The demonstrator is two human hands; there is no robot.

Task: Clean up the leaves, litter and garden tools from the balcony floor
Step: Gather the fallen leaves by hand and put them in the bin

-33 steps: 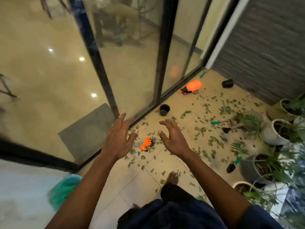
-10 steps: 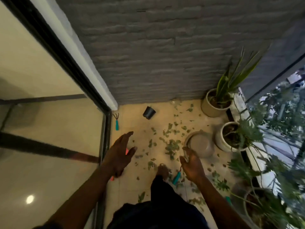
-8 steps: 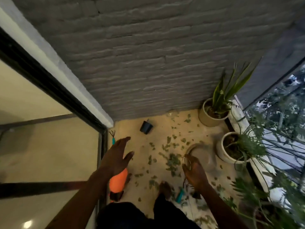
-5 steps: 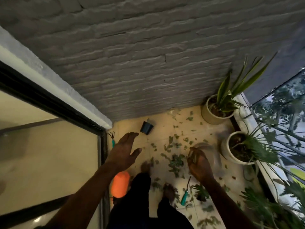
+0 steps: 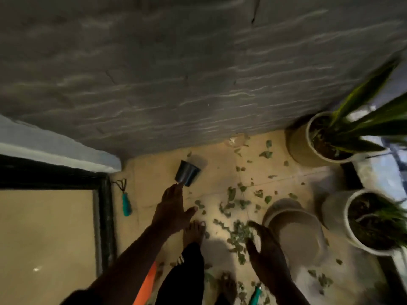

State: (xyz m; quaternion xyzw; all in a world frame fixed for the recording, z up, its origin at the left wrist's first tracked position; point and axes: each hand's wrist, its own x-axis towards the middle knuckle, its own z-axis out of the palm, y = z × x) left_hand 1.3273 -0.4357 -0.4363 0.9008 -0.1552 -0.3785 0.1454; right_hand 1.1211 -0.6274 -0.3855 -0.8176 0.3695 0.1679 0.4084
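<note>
Frame is motion-blurred; fine detail is illegible. Left hand (image 5: 172,209) is flat with fingers straight, its fingertips at the edge of a tipped black pot (image 5: 187,172); contact cannot be confirmed. Right hand (image 5: 265,247) is spread wide, holding nothing, over leaves (image 5: 240,233) scattered on the floor (image 5: 152,172). Rake (image 5: 126,202) lies beside the door frame (image 5: 105,216). Sprayer (image 5: 145,285) is mostly hidden behind the left arm. Teal tool (image 5: 255,296) is cut off at the bottom edge. Grey pot (image 5: 295,227) lies tipped just beside the right hand.

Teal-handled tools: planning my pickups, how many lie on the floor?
2: a small rake by the door frame, left; a teal handle at the bottom edge. Others may be hidden.
</note>
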